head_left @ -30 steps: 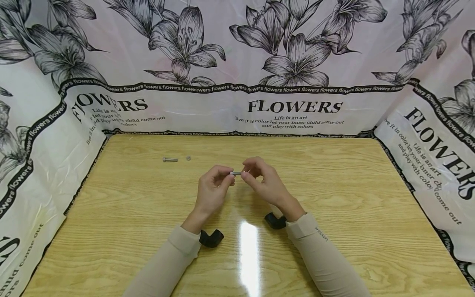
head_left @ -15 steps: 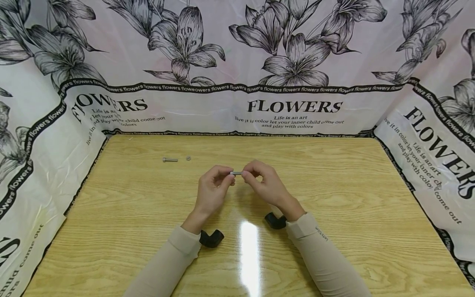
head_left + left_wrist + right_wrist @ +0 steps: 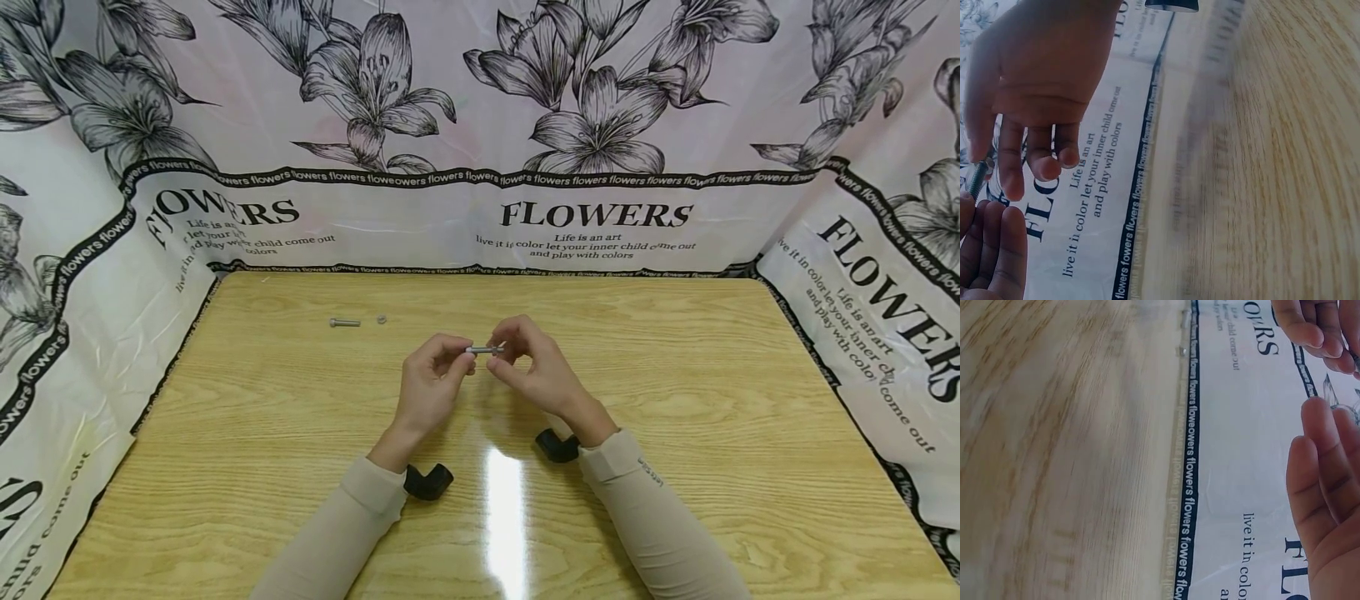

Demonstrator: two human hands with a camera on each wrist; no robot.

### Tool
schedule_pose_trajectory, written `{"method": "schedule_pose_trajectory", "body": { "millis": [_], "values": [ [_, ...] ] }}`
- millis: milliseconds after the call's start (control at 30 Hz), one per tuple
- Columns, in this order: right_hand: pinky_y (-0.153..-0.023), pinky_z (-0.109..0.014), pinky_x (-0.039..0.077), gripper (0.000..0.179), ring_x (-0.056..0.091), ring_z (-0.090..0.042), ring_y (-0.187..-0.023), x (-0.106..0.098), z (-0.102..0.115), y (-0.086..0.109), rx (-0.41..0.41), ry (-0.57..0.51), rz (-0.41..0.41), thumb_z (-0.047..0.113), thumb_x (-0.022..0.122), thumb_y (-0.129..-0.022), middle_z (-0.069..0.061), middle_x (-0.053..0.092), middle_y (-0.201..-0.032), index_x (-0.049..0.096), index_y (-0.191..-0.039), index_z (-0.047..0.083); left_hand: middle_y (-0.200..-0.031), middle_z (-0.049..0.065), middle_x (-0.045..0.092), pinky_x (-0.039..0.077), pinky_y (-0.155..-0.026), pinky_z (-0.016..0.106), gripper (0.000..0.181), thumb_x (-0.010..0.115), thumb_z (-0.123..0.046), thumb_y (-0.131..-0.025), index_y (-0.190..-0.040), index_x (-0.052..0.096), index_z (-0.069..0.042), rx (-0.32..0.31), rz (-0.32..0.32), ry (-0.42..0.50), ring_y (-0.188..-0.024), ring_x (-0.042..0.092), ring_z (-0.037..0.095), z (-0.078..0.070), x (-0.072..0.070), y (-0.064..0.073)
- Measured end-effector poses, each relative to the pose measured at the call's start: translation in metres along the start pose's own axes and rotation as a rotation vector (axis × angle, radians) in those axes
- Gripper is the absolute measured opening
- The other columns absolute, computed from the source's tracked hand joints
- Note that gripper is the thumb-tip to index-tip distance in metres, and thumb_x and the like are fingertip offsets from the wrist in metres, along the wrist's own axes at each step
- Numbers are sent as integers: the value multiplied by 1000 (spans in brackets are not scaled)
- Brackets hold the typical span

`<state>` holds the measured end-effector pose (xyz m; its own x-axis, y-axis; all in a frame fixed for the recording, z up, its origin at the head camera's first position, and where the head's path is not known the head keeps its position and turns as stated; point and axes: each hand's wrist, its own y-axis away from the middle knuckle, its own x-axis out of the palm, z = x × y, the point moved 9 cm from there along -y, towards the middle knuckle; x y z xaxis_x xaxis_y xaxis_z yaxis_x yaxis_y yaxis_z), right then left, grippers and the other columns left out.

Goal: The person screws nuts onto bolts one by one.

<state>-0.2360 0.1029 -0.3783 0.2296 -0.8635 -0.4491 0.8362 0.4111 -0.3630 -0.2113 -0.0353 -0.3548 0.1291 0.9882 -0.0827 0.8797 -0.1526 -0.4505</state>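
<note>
My left hand (image 3: 431, 383) pinches a silver bolt (image 3: 482, 350) near one end, between thumb and fingertips, above the wooden table. At the bolt's other end my right hand (image 3: 543, 375) has its thumb and index finger parted around a small nut (image 3: 989, 165). In the left wrist view the threaded shank shows between the two hands, with the nut near its upper end. The right wrist view shows the straight fingers of the right hand below the left hand's fingertips; the bolt is mostly out of that view.
A second bolt (image 3: 345, 322) and a loose nut (image 3: 382, 319) lie on the table (image 3: 262, 417) at the back left. Two black elbow-shaped pieces (image 3: 428, 482) are beside the forearms, the other black piece (image 3: 557, 446) near the right cuff. Flower-printed sheeting (image 3: 585, 225) walls the table.
The right thumb and index finger closed on the bolt's end half a second ago, and now stand parted, baring its tip. The left hand holds still.
</note>
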Motion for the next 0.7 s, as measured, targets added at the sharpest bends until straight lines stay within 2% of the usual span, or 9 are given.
{"method": "schedule_pose_trajectory", "body": {
  "millis": [100, 233, 367, 500, 633, 700],
  "values": [
    [-73, -38, 51, 26, 59, -24, -81, -1, 18, 0, -34, -5, 5, -2, 61, -90, -15, 60, -103, 50, -113, -2, -91, 29, 62, 55, -70, 49, 12, 59, 12, -89, -100, 59, 16, 1, 0, 6, -76, 62, 43, 0, 0, 0],
    [-72, -36, 50, 17, 58, -24, -77, -2, 33, 0, -53, 2, 3, -6, 58, -90, -16, 60, -97, 54, -106, -4, -91, 29, 62, 55, -70, 50, 12, 59, 12, -88, -99, 59, 16, -1, -4, 14, -76, 61, 43, 0, 0, 0],
    [-71, -34, 49, 7, 56, -21, -77, -1, 20, -2, -54, 42, -11, -2, 55, -94, -13, 61, -89, 60, -96, 2, -90, 28, 62, 55, -70, 49, 12, 59, 11, -89, -99, 60, 15, 2, -7, 8, -76, 62, 43, -1, 0, 0],
    [-70, -31, 47, 15, 53, -16, -78, -1, 3, -3, -58, 85, -32, 5, 54, -97, -6, 59, -84, 63, -87, 11, -90, 28, 62, 55, -71, 47, 12, 59, 11, -88, -99, 60, 15, 7, -3, 5, -75, 62, 42, -1, 0, 1],
    [-70, -32, 47, 16, 53, -15, -77, -2, -3, -2, -52, 81, -33, 15, 53, -99, -1, 58, -83, 64, -87, 15, -89, 30, 61, 55, -71, 47, 12, 59, 12, -88, -99, 59, 16, 7, -1, 9, -75, 61, 43, -2, 1, 0],
    [-70, -34, 47, 11, 54, -16, -78, -2, -5, -2, -33, 68, -28, 18, 55, -99, 0, 59, -86, 64, -93, 15, -90, 31, 61, 55, -71, 48, 12, 59, 12, -88, -99, 59, 16, 5, -2, 12, -75, 61, 44, -2, 1, 0]
  ]
}}
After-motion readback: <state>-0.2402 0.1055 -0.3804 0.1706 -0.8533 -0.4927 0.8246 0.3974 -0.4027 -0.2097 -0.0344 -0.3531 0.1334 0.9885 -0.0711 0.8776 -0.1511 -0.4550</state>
